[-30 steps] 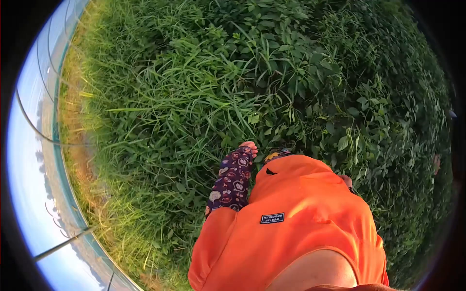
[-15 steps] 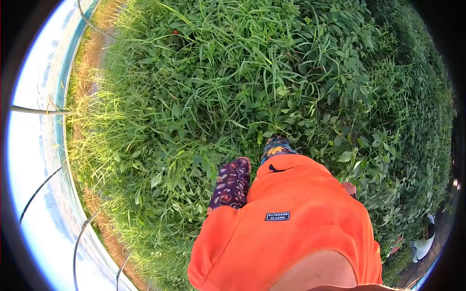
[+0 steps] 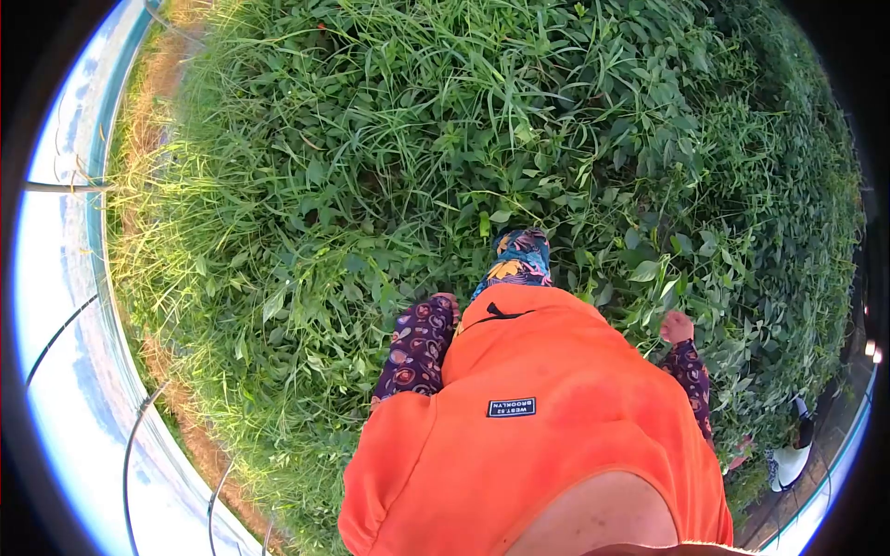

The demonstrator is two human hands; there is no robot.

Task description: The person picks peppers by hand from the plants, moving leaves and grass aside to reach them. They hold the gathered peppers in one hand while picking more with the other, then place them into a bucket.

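Head camera: leafy plants (image 3: 371,167), mixed with long grass, grow in front of you and along both sides, right up to your orange top (image 3: 556,371). Your left hand (image 3: 446,300) is among the leaves just beyond its patterned sleeve (image 3: 417,347); its fingers are mostly hidden, so you cannot tell whether they are apart or clamped on a stem. Your right hand (image 3: 677,326) is over the foliage on the other side, fingers bunched together, though you cannot tell whether anything is between them. The growth looks light and springy, with soft leaves that probably tear or slip if you pinch only their tips. Low on the stems, near the roots, is likely the firmest place to take hold.
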